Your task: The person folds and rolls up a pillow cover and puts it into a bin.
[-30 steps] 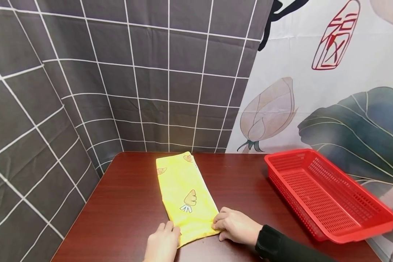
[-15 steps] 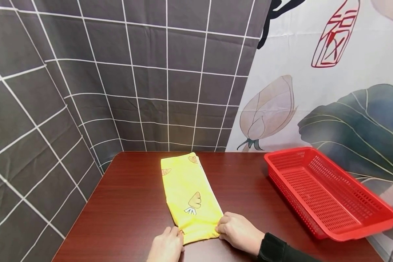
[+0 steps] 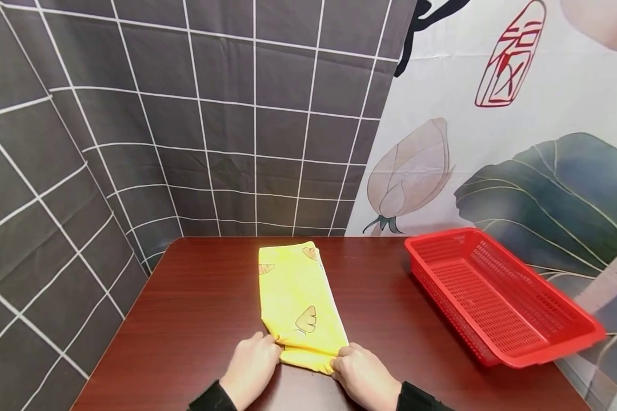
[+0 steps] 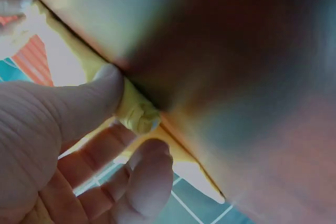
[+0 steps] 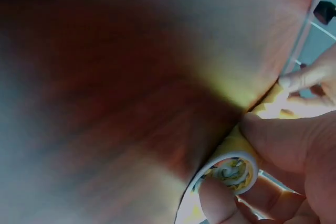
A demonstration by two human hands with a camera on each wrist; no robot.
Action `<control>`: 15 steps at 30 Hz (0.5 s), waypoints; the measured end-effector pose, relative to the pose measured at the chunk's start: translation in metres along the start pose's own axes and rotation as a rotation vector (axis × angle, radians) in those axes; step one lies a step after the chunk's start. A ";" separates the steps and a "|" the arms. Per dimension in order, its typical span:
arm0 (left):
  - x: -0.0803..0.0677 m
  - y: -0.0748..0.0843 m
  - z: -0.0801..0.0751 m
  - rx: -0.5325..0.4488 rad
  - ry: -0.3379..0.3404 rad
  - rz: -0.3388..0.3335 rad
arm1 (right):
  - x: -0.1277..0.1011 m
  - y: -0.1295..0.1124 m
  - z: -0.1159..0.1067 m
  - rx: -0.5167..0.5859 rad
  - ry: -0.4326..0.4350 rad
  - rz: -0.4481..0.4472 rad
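A yellow cloth [image 3: 294, 297] with carrot prints lies folded into a long strip on the dark red table [image 3: 195, 319]. My left hand [image 3: 251, 370] pinches its near left corner, my right hand [image 3: 362, 377] its near right corner. The near edge is lifted and curling over. In the left wrist view thumb and fingers pinch a bunched yellow cloth corner [image 4: 137, 114] at the table's surface. In the right wrist view the thumb and a finger pinch a rolled cloth edge [image 5: 233, 169].
A red perforated plastic basket [image 3: 493, 297] stands on the table's right side, empty. Grey gridded curtains hang at the back and left, a flower-print curtain at the right.
Both hands have drawn nearer to me and gripped the cloth's near corners; the near edge has started to fold over. The view has shifted slightly left.
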State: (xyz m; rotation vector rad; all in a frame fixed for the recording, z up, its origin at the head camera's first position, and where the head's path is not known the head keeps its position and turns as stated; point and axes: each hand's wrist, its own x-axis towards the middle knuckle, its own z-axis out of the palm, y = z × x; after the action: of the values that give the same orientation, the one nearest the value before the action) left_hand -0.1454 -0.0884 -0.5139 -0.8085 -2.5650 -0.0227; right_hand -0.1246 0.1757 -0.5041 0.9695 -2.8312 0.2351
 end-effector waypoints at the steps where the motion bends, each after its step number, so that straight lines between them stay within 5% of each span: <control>1: 0.002 -0.003 0.000 0.001 -0.019 0.000 | 0.002 -0.002 0.000 0.010 -0.004 0.009; 6: -0.002 -0.008 -0.006 0.006 -0.082 0.033 | 0.009 -0.007 -0.001 0.017 -0.016 0.026; 15: -0.031 0.005 -0.020 -0.010 -0.182 0.097 | 0.004 -0.008 0.002 0.003 0.024 -0.051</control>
State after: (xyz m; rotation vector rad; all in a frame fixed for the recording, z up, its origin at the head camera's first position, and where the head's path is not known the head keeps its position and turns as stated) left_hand -0.1116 -0.1040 -0.5093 -0.9787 -2.6929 0.0716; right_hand -0.1227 0.1670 -0.5050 1.0310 -2.7816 0.2436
